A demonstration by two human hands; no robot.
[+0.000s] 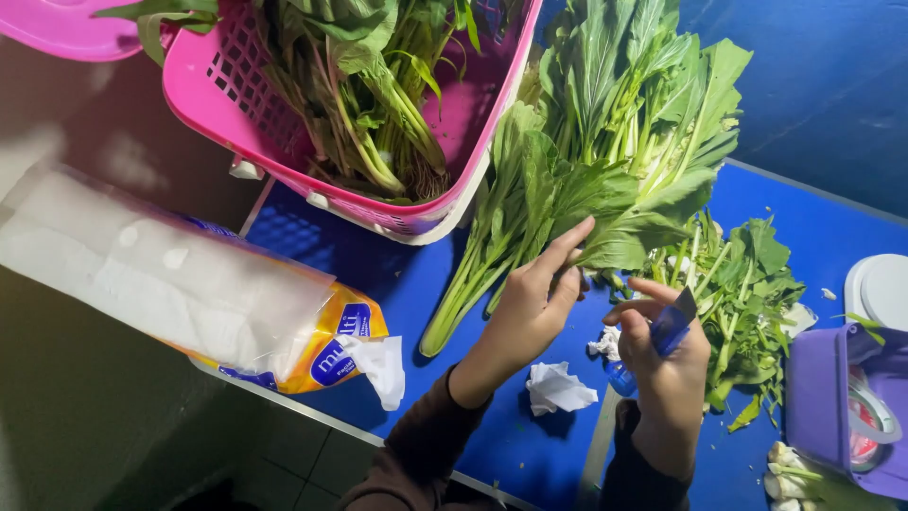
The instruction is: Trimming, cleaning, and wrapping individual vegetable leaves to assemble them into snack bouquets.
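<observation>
- Blue table top fills the lower view, a darker blue wall behind at one o'clock.
- Pink basket of leafy stalks sits at eleven o'clock.
- Pack of white tissues lies at nine o'clock, one sheet pulled out.
- Bunch of long-stemmed greens lies across the middle, stems toward seven o'clock.
- Trimmed leaves pile at three o'clock, beside a purple container.
- Left hand rests fingers-spread on the bunch, pinning a leaf.
- Right hand is closed around a small blue-handled blade.
- Judgement: steadying the stem near the cut, fingertips away from the edge, would trim cleanest.
</observation>
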